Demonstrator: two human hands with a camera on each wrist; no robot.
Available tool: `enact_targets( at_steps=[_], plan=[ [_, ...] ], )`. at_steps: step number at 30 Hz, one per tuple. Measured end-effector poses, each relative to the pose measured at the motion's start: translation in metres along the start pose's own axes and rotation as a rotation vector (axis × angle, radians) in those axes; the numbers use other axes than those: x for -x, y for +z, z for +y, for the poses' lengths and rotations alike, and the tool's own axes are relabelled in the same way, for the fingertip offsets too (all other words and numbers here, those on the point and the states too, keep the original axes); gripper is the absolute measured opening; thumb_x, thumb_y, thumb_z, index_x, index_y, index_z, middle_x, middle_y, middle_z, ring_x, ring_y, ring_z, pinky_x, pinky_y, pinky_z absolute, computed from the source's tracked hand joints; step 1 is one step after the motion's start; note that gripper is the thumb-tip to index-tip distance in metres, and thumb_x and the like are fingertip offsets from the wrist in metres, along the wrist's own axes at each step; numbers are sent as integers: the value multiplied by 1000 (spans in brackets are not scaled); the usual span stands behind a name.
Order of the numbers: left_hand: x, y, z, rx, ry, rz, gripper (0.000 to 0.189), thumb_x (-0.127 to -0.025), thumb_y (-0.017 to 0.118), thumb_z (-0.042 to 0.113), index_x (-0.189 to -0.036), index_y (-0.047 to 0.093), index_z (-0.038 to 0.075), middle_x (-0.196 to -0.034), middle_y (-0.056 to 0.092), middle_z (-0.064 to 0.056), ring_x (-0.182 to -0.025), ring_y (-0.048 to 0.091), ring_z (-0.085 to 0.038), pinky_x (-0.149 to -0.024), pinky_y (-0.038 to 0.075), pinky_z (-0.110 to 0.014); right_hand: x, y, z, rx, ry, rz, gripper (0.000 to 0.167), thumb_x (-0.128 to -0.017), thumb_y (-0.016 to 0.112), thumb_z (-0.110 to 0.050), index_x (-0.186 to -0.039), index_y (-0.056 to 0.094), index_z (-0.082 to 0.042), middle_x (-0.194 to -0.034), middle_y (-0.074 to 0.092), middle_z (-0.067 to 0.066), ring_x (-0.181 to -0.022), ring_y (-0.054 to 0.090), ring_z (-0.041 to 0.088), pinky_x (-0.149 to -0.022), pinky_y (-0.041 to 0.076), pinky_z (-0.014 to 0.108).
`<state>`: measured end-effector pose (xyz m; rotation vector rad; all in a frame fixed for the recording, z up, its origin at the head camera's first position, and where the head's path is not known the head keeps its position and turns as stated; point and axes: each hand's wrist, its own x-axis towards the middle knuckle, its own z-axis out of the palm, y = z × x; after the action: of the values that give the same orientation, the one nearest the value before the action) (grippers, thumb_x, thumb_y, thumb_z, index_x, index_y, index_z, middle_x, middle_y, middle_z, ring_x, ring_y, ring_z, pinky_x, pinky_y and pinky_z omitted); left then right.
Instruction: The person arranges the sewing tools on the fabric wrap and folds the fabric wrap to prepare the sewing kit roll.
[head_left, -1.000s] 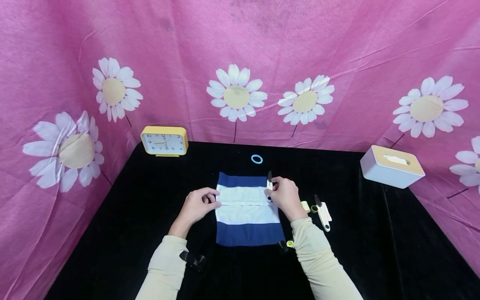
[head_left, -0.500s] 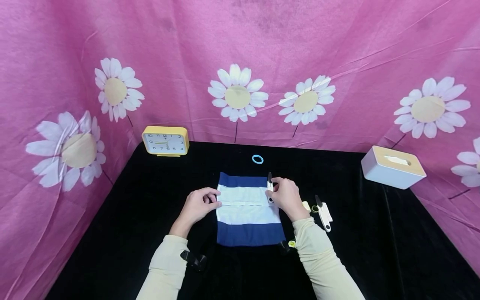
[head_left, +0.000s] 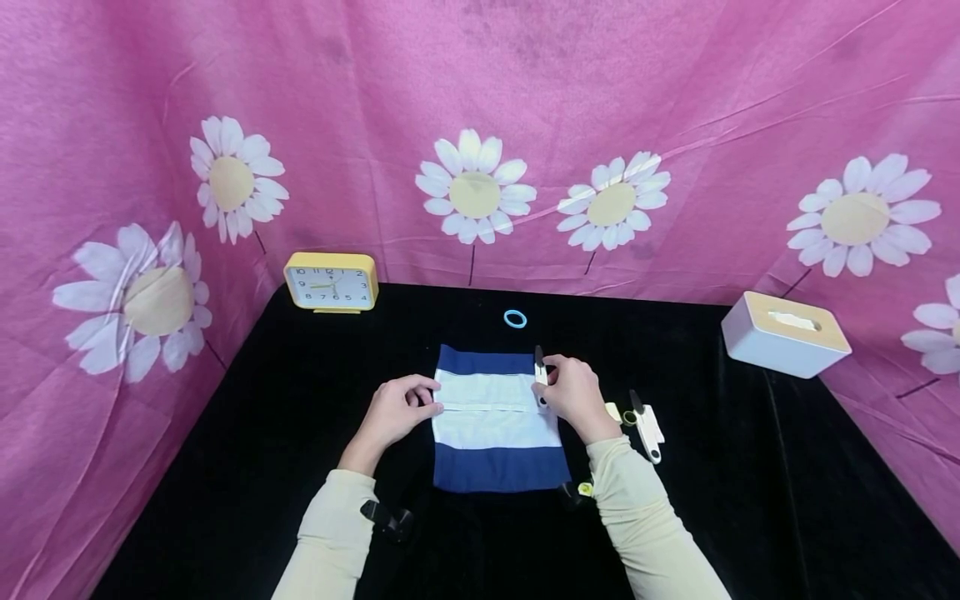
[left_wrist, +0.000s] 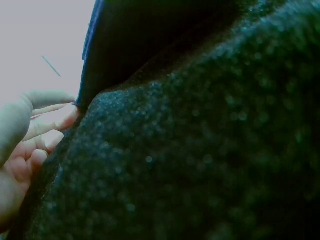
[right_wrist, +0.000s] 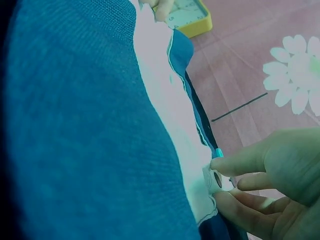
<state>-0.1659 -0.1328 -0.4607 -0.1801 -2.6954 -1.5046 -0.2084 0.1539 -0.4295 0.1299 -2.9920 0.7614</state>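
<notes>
A navy-and-white cloth (head_left: 495, 429) lies on the black table cover, with a thin line running across its white middle. My left hand (head_left: 396, 412) pinches the left edge between thumb and fingers; in the left wrist view its fingertips (left_wrist: 70, 114) meet the cloth's dark underside. At the opposite edge, my right hand (head_left: 573, 390) holds a small white-handled tool with a black pointed end (head_left: 540, 377) against the cloth. The right wrist view has its thumb and fingers around the white handle (right_wrist: 219, 181), beside the cloth edge. The palm of the right hand is hidden from above.
A similar tool (head_left: 648, 437) lies right of the right forearm, beside a dark-rimmed ring (head_left: 629, 417) and a pale block (head_left: 612, 412). A blue ring (head_left: 515, 318) lies behind the cloth. A yellow clock (head_left: 331, 283) and a tissue box (head_left: 783, 335) stand farther back.
</notes>
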Motion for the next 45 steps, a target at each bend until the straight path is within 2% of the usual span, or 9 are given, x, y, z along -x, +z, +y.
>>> enact_targets(
  at_steps=[8, 16, 25, 33, 45],
  plan=[
    [0, 0, 1, 11, 0, -2, 22, -78, 84, 10, -99, 77, 10, -74, 66, 2, -62, 48, -8, -60, 39, -22, 3, 0, -3, 18, -44, 48, 44, -82, 76, -15, -122, 68, 1, -84, 68, 9, -84, 62, 27, -82, 51, 48],
    [0, 1, -1, 14, 1, 6, 22, -77, 85, 10, -98, 77, 10, -73, 67, 2, -62, 48, -8, -60, 39, -21, 6, 0, -3, 22, -49, 70, 39, -82, 77, -15, -116, 70, 2, -84, 68, 10, -83, 62, 28, -80, 50, 48],
    [0, 2, -2, 13, 3, 14, 22, -77, 85, 10, -97, 77, 10, -73, 66, 3, -62, 48, -7, -61, 40, -21, 4, -2, 1, 3, -13, 34, 34, -82, 78, -19, -110, 74, -3, -79, 73, 4, -76, 66, 21, -78, 53, 44],
    [1, 1, 0, 12, 0, 10, 22, -77, 85, 10, -97, 77, 10, -73, 66, 3, -62, 48, -8, -61, 40, -21, 5, -3, 2, 7, -18, 27, 35, -81, 79, -22, -110, 74, -5, -78, 74, 3, -77, 68, 21, -79, 54, 44],
    [2, 1, 1, 12, -12, 10, 22, -77, 85, 10, -98, 77, 10, -73, 66, 3, -62, 48, -8, -60, 39, -21, 8, -7, 5, -20, 19, -63, 41, -84, 79, -26, -119, 72, -7, -81, 72, 3, -69, 61, 14, -63, 48, 30]
  ],
)
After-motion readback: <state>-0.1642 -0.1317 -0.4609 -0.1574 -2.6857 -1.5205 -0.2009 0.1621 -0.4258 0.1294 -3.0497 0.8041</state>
